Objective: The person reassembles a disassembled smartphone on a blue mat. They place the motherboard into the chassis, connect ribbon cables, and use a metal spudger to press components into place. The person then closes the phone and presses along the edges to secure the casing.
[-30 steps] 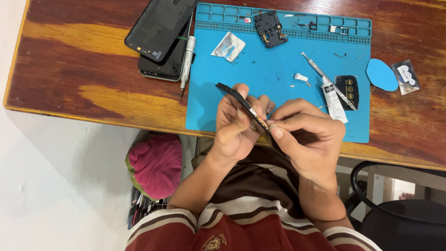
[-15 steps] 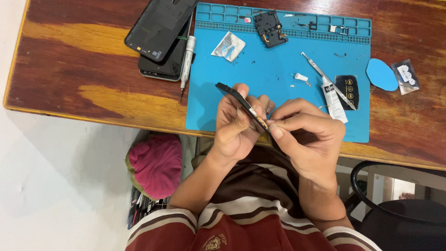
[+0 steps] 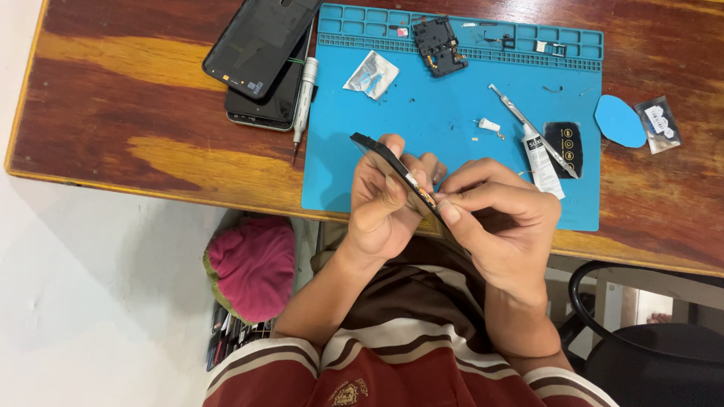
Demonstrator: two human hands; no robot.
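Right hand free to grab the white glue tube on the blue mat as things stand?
Probably not right away. The right hand is pinching the edge of the dark phone part that the left hand also grips. The glue tube lies close ahead of it on the blue mat, unobstructed apart from thin tweezers beside it.

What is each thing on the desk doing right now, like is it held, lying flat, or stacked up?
Phone frame: held on edge, tilted, above the mat.
Left hand: gripping the frame.
Right hand: fingertips pinching at the frame's edge.
Two dark phones: stacked, lying flat on the wood.
Screwdriver: lying beside the phones.
Glue tube: lying on the blue mat.
Tweezers: lying on the mat.
Foil packet: torn open.
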